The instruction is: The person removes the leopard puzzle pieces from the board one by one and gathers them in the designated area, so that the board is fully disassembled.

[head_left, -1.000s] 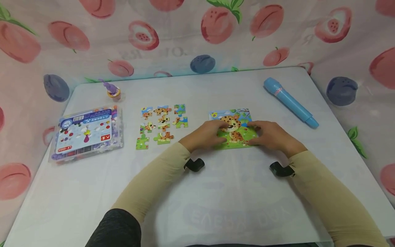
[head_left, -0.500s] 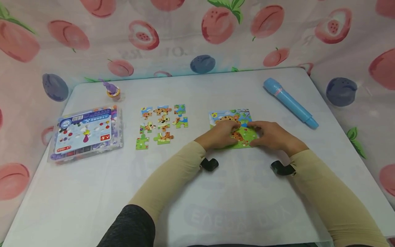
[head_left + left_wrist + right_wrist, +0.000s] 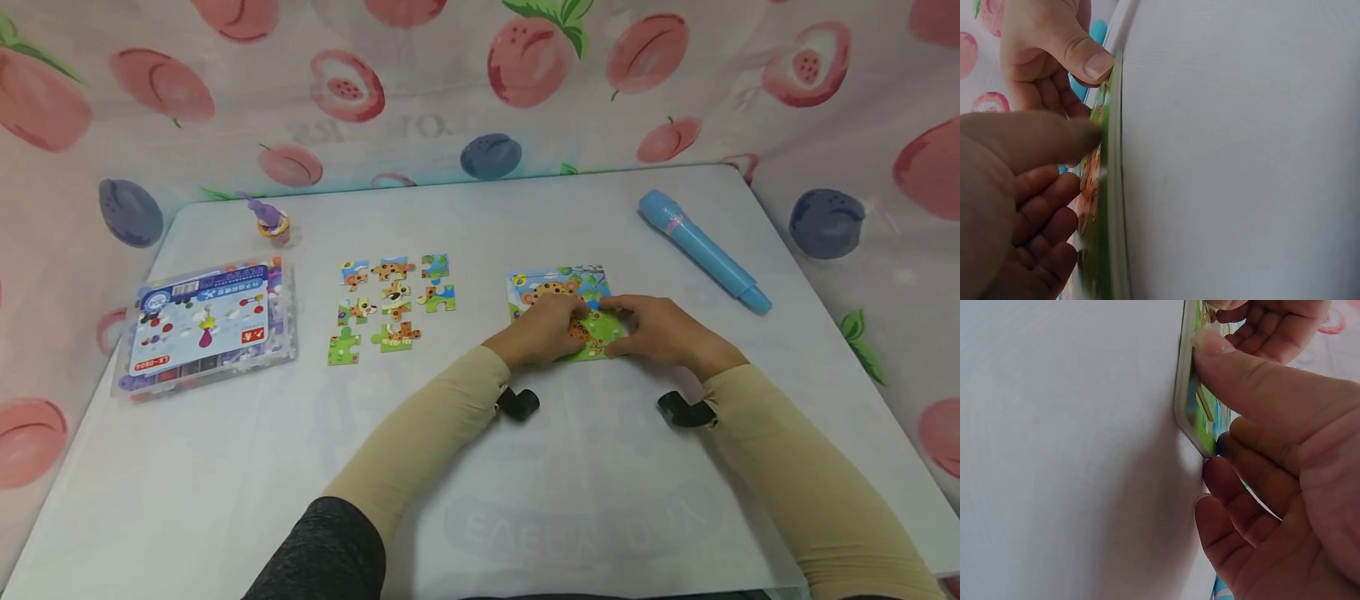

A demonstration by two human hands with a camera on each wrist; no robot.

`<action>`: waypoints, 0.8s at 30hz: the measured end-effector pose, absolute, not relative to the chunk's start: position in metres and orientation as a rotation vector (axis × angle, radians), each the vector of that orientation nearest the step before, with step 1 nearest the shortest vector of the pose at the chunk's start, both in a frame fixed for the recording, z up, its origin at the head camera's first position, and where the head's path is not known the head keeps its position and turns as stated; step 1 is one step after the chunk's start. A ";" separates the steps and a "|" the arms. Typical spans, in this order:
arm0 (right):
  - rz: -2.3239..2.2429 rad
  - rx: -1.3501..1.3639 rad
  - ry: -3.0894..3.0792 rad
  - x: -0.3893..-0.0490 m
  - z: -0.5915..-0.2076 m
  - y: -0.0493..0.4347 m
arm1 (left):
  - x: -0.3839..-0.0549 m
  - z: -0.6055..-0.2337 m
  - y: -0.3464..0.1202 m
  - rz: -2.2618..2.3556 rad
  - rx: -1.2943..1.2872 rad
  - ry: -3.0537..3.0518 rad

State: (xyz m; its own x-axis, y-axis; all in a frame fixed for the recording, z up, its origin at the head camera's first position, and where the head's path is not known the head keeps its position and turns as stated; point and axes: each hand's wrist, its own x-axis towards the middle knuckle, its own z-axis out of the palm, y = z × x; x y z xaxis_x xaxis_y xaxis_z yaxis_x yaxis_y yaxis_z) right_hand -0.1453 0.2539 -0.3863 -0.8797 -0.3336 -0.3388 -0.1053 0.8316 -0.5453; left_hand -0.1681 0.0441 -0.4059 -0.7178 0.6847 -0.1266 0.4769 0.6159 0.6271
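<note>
A small square jigsaw puzzle point(image 3: 559, 275) with a cartoon leopard on green grass lies on the table between both hands. My left hand point(image 3: 543, 329) reaches across its lower left and middle, thumb and fingertips at the picture and covering part of the leopard. At the right side rests my right hand point(image 3: 662, 333), its thumb on the puzzle's lower face and its fingers by the edge. In the right wrist view the thumb point(image 3: 1241, 381) lies near the puzzle's rounded corner, beside a narrow slit. The left wrist view has both thumbs along the near edge.
Several loose puzzle pieces point(image 3: 396, 298) lie in rows left of the hands. A clear case point(image 3: 206, 325) of coloured parts sits at far left, with a small purple figure point(image 3: 272, 218) behind it. A blue microphone-like tube point(image 3: 705, 250) lies at back right.
My left hand has slid right from the puzzle's left side to its middle, now covering the leopard's face and much of its body. My right hand has hardly moved.
</note>
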 end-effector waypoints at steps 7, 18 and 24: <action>-0.732 -0.335 2.593 -0.146 -0.387 0.253 | -0.168 -0.407 0.046 0.848 0.936 2.510; -0.710 -0.337 2.595 -0.146 -0.387 0.252 | -0.167 -0.405 0.046 0.831 0.927 2.539; -0.712 -0.340 2.589 -0.145 -0.386 0.252 | -0.167 -0.404 0.041 0.789 0.914 2.549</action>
